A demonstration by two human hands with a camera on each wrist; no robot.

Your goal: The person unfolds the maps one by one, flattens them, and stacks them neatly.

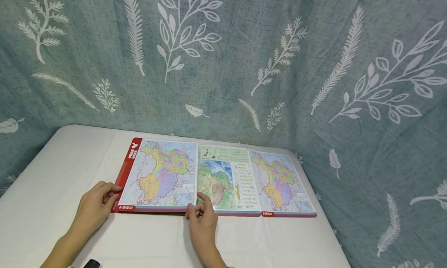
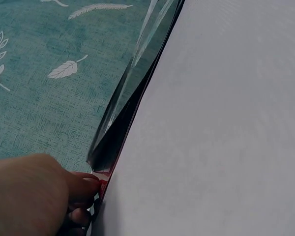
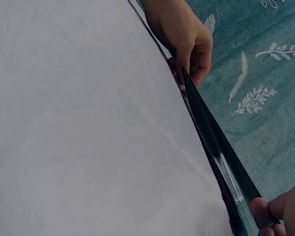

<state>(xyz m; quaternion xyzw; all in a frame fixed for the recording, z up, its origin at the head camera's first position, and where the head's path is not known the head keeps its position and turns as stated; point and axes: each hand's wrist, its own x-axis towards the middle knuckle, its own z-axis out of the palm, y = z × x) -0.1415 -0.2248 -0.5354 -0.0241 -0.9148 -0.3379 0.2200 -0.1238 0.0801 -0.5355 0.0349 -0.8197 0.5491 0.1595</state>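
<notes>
A red-edged map sheet [image 1: 167,174] of China lies flat on the left of the table, with a thick stack of coloured edges showing under its front. My left hand [image 1: 96,206] pinches its red left margin near the front corner; in the left wrist view the same hand [image 2: 34,196] has its fingertips on a bit of red edge. At the front right corner, my right hand [image 1: 204,225] pinches the sheet between thumb and fingers. In the right wrist view a glossy dark edge stands slightly raised between my right hand [image 3: 290,211] and my left.
Right of the sheet lie a green relief map [image 1: 216,186] and another coloured map [image 1: 279,182], side by side on the white tabletop [image 1: 146,237]. A teal leaf-print cloth [image 1: 230,66] hangs behind. A small black object [image 1: 92,263] shows at the bottom edge.
</notes>
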